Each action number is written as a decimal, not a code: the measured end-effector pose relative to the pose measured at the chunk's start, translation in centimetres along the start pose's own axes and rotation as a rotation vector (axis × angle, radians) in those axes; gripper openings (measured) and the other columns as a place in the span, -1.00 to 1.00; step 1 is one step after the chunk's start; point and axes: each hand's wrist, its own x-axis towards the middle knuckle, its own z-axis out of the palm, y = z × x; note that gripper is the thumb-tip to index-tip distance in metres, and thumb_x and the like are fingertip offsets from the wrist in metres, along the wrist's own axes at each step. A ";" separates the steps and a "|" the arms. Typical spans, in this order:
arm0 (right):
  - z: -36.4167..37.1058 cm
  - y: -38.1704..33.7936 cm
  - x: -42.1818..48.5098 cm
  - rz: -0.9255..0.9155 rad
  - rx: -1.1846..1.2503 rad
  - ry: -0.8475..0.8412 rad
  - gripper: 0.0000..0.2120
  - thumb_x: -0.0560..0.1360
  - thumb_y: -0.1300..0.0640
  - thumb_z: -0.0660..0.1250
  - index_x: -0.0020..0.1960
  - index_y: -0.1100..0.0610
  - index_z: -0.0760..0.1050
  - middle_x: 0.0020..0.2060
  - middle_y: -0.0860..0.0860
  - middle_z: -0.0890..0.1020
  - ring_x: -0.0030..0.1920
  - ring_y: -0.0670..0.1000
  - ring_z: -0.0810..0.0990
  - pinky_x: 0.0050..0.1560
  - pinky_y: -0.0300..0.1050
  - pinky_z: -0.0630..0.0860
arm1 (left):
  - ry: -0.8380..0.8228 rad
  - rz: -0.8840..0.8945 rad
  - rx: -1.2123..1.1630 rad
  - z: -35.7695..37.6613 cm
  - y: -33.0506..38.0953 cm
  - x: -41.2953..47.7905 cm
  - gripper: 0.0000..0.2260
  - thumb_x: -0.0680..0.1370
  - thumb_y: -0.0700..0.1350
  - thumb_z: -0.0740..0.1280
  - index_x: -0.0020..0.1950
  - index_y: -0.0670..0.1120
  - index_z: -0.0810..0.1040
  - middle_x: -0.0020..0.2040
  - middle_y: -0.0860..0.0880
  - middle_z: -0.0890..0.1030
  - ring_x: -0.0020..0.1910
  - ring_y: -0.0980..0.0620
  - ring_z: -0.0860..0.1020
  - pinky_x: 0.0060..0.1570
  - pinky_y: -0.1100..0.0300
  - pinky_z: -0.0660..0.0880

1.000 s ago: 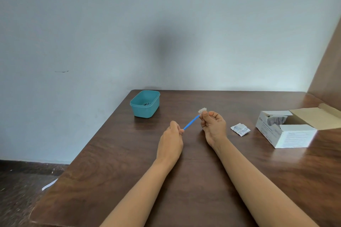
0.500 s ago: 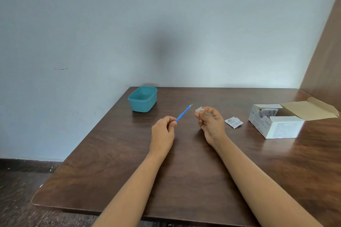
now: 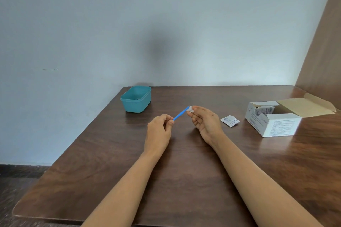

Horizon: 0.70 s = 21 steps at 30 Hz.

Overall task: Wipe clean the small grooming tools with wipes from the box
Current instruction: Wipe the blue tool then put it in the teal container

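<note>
My left hand (image 3: pixel 160 128) pinches the near end of a thin blue grooming tool (image 3: pixel 180 113) that slants up to the right. My right hand (image 3: pixel 204 120) holds a small white wipe (image 3: pixel 190 109) between thumb and fingers, pressed around the tool's far tip, which is hidden by it. The open white wipe box (image 3: pixel 273 121) stands at the right, sachets showing in its opening. A torn sachet wrapper (image 3: pixel 230 120) lies flat between my right hand and the box.
A teal plastic tub (image 3: pixel 136 99) sits at the back left of the brown wooden table (image 3: pixel 110 162); its contents are out of sight. A pale wall runs behind the table and a wooden panel rises at the right.
Half a second ago the tool's tip was free and apart from the wipe; now the wipe is back on the tip. Both hands have shifted slightly.
</note>
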 end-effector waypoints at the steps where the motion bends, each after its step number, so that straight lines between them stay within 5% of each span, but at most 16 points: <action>1: -0.1 0.0 0.1 0.001 -0.010 -0.008 -0.89 0.48 0.36 0.30 -0.06 0.25 0.58 -0.20 0.18 0.68 -0.16 0.04 0.64 -0.28 -0.30 0.52 | -0.002 -0.001 -0.004 0.0 -0.1 0.1 -0.95 0.57 -0.11 0.32 -0.03 0.01 0.57 -0.15 0.06 0.56 -0.20 0.14 0.49 -0.25 0.41 0.35; 10: -0.1 -0.5 0.2 0.010 -0.077 -0.075 -0.81 0.47 0.38 0.28 0.03 0.26 0.59 -0.03 0.16 0.67 -0.03 0.07 0.62 -0.15 -0.26 0.52 | -0.039 0.005 0.008 0.1 -0.1 0.2 -0.90 0.57 -0.12 0.31 -0.01 -0.05 0.62 -0.15 0.03 0.62 -0.21 0.14 0.52 -0.28 0.44 0.34; 21: -0.1 -0.1 0.2 -0.033 0.008 -0.030 -0.82 0.43 0.34 0.41 0.01 0.19 0.58 -0.26 0.03 0.70 -0.15 -0.02 0.60 -0.31 -0.33 0.48 | -0.122 0.028 -0.036 -0.2 0.1 0.3 -0.91 0.55 -0.06 0.34 -0.08 0.01 0.64 -0.28 0.10 0.60 -0.30 0.18 0.50 -0.32 0.50 0.38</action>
